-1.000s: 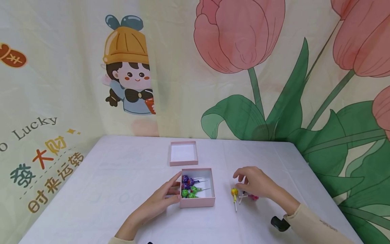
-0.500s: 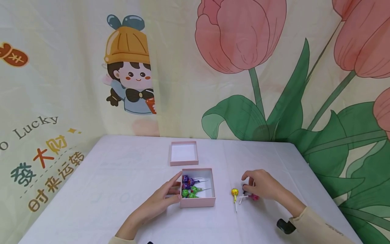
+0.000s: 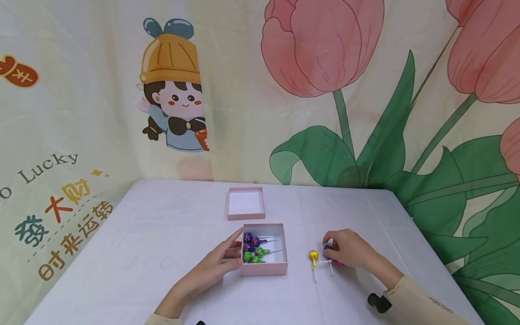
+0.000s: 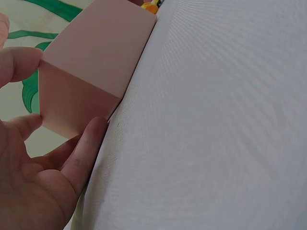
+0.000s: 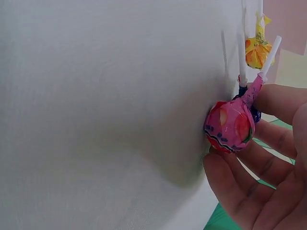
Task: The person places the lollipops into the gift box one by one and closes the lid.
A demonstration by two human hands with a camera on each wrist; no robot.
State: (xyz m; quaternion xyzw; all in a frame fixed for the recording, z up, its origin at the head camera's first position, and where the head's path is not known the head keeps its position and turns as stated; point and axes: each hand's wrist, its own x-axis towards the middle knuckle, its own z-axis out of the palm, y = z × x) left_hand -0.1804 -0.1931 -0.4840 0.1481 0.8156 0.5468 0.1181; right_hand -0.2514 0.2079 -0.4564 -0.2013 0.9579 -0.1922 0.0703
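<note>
My left hand [image 3: 215, 266] rests with its fingers and thumb against the left side of a pink open box [image 3: 265, 270]. Purple-wrapped lollipops [image 3: 251, 243] and green-wrapped lollipops [image 3: 253, 257] lie inside, sticks pointing right. The left wrist view shows the fingertips against the box wall [image 4: 76, 103]. My right hand [image 3: 350, 249] is low over the table, thumb and fingers around a dark purple lollipop [image 5: 243, 90]. A pink lollipop [image 5: 229, 125] lies right beside it, partly covering it in the right wrist view. A yellow lollipop [image 3: 313, 256] lies just left of that hand.
Behind the box lies a shallow pink lid [image 3: 245, 215], its white inside up. A white cloth covers the table [image 3: 162, 225]. Printed curtains [image 3: 235, 90] hang behind and at the left of it.
My right hand has moved right and closed on the purple lollipop, whose stick has swung. The left hand keeps its place at the box.
</note>
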